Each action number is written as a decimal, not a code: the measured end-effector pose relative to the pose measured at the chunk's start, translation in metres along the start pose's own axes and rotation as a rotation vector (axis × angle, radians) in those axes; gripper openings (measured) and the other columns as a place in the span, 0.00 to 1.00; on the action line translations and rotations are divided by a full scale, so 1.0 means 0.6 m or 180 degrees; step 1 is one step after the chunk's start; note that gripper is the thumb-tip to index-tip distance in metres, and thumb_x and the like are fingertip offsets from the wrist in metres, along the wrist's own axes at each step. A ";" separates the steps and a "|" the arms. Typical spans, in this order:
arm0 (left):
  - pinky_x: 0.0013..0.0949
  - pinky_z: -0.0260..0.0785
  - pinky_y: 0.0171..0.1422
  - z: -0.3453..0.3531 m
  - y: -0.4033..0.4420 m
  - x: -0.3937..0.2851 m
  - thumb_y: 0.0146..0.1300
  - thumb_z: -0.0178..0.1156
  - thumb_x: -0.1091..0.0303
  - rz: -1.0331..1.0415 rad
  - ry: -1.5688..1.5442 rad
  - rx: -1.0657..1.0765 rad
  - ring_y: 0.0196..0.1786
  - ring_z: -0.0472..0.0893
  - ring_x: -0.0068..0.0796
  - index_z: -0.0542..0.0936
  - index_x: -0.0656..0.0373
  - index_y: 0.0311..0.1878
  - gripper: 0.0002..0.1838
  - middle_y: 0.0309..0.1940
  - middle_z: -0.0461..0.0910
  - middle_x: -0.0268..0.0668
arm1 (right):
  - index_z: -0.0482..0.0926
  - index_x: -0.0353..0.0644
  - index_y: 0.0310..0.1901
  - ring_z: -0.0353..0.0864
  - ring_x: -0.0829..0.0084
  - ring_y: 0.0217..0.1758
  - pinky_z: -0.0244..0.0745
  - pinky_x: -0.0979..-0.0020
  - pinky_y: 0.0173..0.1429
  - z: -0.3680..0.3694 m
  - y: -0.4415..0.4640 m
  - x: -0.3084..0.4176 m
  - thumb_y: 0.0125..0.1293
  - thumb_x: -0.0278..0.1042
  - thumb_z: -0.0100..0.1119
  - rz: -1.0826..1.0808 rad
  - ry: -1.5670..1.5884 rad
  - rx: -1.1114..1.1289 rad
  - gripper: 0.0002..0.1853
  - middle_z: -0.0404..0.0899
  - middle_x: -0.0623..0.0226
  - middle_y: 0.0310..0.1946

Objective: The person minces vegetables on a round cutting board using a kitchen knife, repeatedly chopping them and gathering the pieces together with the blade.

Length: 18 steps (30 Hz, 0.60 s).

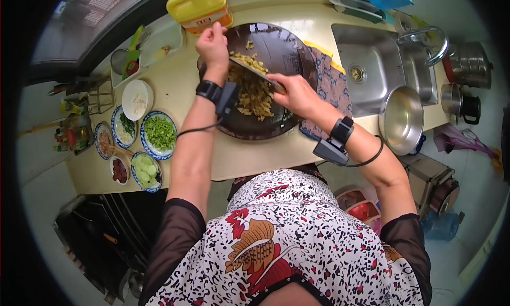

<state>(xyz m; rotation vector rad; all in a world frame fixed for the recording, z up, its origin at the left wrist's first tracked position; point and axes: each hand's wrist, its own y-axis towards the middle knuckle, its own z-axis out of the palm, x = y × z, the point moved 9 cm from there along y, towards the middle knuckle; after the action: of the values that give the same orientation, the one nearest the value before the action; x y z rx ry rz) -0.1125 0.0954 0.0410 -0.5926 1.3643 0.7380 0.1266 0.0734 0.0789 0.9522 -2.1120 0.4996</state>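
Note:
A round dark cutting board [281, 45] bears a heap of chopped yellow-brown pieces [257, 101]. My right hand [295, 95] is wrapped round the handle of a knife [252, 71], whose blade lies slantwise over the heap. Above the board's left edge is my left hand [212, 44], raised with its fingers curled together near the blade's far end; whether anything is in it cannot be made out. Behind that hand stands a yellow jug [196, 11]. A patterned cloth [332, 85] sticks out from under the board's right side.
On the left, plates of chopped greens [159, 135] and sliced pale green vegetable [145, 170] stand near a white bowl [137, 99] and several other dishes. A steel sink [366, 56] with a faucet [438, 48] is on the right, a metal basin [402, 120] at its front edge.

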 end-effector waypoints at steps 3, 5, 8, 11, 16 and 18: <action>0.20 0.51 0.16 -0.010 0.013 0.058 0.68 0.58 0.60 -0.0547 0.0449 0.0233 0.13 0.62 0.12 0.79 0.62 0.29 0.16 0.14 0.69 0.24 | 0.76 0.38 0.55 0.80 0.48 0.33 0.75 0.59 0.42 0.006 0.011 0.014 0.53 0.28 0.59 0.0013 -0.0204 0.0028 0.24 0.78 0.45 0.28; 0.19 0.51 0.17 -0.019 0.001 0.065 0.68 0.59 0.60 -0.0453 0.0344 0.0138 0.13 0.62 0.12 0.79 0.62 0.28 0.16 0.15 0.69 0.24 | 0.77 0.38 0.53 0.81 0.47 0.40 0.76 0.56 0.49 0.021 0.003 0.004 0.52 0.30 0.62 0.0338 -0.0292 0.0327 0.24 0.81 0.45 0.34; 0.19 0.50 0.18 -0.024 -0.027 0.049 0.69 0.59 0.62 -0.0145 -0.0065 0.0070 0.14 0.62 0.12 0.78 0.63 0.28 0.16 0.15 0.69 0.24 | 0.75 0.40 0.57 0.80 0.49 0.31 0.76 0.59 0.40 0.042 -0.035 -0.028 0.52 0.27 0.58 0.0136 0.0059 -0.0022 0.26 0.77 0.46 0.27; 0.21 0.52 0.21 -0.031 -0.043 0.014 0.69 0.58 0.64 -0.0035 -0.0269 -0.0022 0.17 0.63 0.12 0.77 0.64 0.26 0.16 0.16 0.70 0.25 | 0.75 0.42 0.58 0.80 0.49 0.31 0.75 0.60 0.40 0.044 -0.042 -0.032 0.51 0.27 0.58 0.0073 -0.0024 -0.0064 0.28 0.77 0.46 0.27; 0.22 0.53 0.20 -0.033 -0.011 0.024 0.68 0.58 0.63 -0.0474 0.0137 0.0173 0.16 0.64 0.13 0.78 0.63 0.26 0.16 0.15 0.71 0.26 | 0.78 0.39 0.53 0.80 0.47 0.36 0.75 0.57 0.45 0.012 -0.004 0.032 0.50 0.27 0.59 0.0187 -0.0226 0.0235 0.24 0.79 0.44 0.30; 0.22 0.52 0.20 -0.042 -0.010 0.056 0.67 0.59 0.64 -0.0812 0.0292 0.0220 0.16 0.64 0.13 0.79 0.64 0.26 0.15 0.15 0.71 0.25 | 0.78 0.38 0.53 0.80 0.46 0.37 0.75 0.57 0.46 0.025 0.002 0.026 0.50 0.27 0.59 0.0070 -0.0342 0.0181 0.24 0.79 0.43 0.31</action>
<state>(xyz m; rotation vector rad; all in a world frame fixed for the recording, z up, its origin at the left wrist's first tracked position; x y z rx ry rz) -0.1226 0.0764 0.0042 -0.7370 1.3618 0.4609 0.1118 0.0578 0.0815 1.0092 -2.2166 0.5328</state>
